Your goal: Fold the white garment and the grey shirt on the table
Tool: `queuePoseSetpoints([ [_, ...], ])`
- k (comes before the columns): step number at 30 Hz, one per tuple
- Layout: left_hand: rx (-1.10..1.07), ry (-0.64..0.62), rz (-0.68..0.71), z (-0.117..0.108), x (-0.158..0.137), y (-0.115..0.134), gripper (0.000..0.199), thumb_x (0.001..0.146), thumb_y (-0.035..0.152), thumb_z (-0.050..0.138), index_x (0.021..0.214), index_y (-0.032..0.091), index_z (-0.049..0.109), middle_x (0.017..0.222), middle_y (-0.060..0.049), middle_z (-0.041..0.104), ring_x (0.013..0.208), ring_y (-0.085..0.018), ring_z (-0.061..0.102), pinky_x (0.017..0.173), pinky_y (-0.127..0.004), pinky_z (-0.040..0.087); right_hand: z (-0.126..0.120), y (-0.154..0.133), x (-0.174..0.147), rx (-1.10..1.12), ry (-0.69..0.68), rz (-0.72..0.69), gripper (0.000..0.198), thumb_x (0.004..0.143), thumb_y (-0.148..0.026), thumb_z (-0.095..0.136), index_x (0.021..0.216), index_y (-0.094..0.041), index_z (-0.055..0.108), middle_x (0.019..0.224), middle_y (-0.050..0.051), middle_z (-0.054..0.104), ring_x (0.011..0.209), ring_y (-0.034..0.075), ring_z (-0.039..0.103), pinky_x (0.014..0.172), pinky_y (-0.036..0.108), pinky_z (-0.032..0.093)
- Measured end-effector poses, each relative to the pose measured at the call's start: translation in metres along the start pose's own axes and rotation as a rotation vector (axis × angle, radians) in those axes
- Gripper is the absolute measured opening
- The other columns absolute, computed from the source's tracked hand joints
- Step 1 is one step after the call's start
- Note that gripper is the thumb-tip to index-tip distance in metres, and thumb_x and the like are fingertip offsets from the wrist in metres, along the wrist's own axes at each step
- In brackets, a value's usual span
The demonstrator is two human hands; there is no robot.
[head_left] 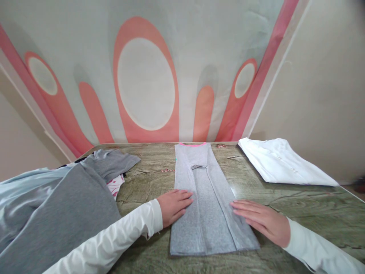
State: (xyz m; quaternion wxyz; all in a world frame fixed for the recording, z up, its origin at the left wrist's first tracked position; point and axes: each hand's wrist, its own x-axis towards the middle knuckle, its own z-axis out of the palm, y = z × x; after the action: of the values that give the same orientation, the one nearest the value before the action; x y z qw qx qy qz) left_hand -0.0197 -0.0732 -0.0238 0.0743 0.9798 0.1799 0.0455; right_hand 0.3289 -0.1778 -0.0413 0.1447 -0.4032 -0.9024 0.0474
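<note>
A light grey garment (215, 213) with a pink neckline lies flat before me, its sides folded inward into a long narrow strip. The neckline is at the far end, by the table's back edge. My left hand (175, 207) rests flat on its left side, fingers stretched out and pointing right. On its right side lie the fingertips of my right hand (262, 220), which is also flat with the fingers extended. Neither hand grips the cloth.
Loose clothes in a heap, with a grey garment (68, 209) on top, cover the left of the wooden table (148, 198). Folded white clothing (282, 163) lies at the back right. A wall with a pink pattern (145, 80) stands right behind the table.
</note>
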Motion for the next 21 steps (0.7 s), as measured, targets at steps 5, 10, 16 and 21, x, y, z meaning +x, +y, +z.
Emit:
queuePoseSetpoints([
  [5,0.037,-0.097,0.095,-0.018,-0.023,0.008,0.054,0.067,0.015,0.05,0.12,0.019,0.043,0.13,-0.005,0.043,0.117,-0.019,0.041,0.099,-0.036,0.029,-0.012,0.013,-0.004,-0.188,0.044,-0.102,0.039,0.087,-0.013,0.034,0.122,-0.024,0.048,0.126,0.001,0.05,0.119,0.017,0.04,0.102,0.039,0.029],
  [10,0.106,-0.009,0.162,-0.007,-0.02,0.024,0.033,0.084,0.018,0.041,0.117,0.021,0.045,0.128,-0.005,0.046,0.114,-0.018,0.045,0.1,-0.038,0.027,-0.001,0.002,0.014,-0.166,0.116,-0.251,0.034,0.089,-0.014,0.034,0.118,-0.021,0.051,0.117,0.004,0.057,0.114,0.016,0.045,0.102,0.042,0.029],
  [16,-0.073,0.113,0.248,-0.001,-0.013,0.027,0.033,0.083,0.022,0.04,0.115,0.022,0.046,0.124,-0.002,0.05,0.116,-0.016,0.042,0.102,-0.034,0.026,0.004,0.002,0.029,0.06,0.159,-0.189,0.03,0.088,-0.02,0.036,0.11,-0.021,0.056,0.113,0.007,0.06,0.11,0.014,0.049,0.099,0.035,0.035],
  [21,-0.271,0.152,0.141,-0.01,-0.012,0.029,0.04,0.077,0.025,0.043,0.116,0.021,0.047,0.123,-0.005,0.05,0.116,-0.019,0.042,0.1,-0.036,0.03,0.006,0.0,0.037,0.381,0.164,0.021,0.023,0.087,-0.024,0.034,0.096,-0.021,0.055,0.109,0.009,0.06,0.108,0.018,0.05,0.097,0.04,0.036],
])
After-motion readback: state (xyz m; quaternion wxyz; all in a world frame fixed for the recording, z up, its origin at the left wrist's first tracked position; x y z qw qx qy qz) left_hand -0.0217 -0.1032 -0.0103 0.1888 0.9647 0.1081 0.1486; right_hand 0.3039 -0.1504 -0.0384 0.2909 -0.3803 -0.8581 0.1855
